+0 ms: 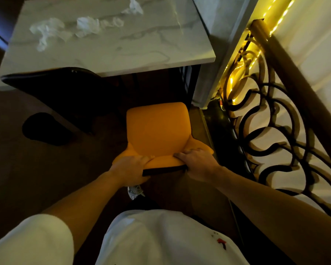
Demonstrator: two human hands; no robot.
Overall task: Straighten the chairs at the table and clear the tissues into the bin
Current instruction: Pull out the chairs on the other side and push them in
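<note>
An orange chair [157, 129] stands just in front of me, its seat facing the marble table [111, 52]. My left hand [131, 168] grips the left end of its backrest and my right hand [196, 162] grips the right end. A black chair [61, 94] sits to the left, its back tilted against the table edge. Crumpled white tissues lie on the tabletop: one at the left [46, 32], one in the middle [92, 25] and one at the far edge [135, 6].
An ornate metal railing [271, 119] with yellow LED strip light runs along the right side, close to the orange chair. A marble ledge [218, 35] borders the table on the right. A dark round shape [44, 129] lies on the brown floor at left. No bin is in view.
</note>
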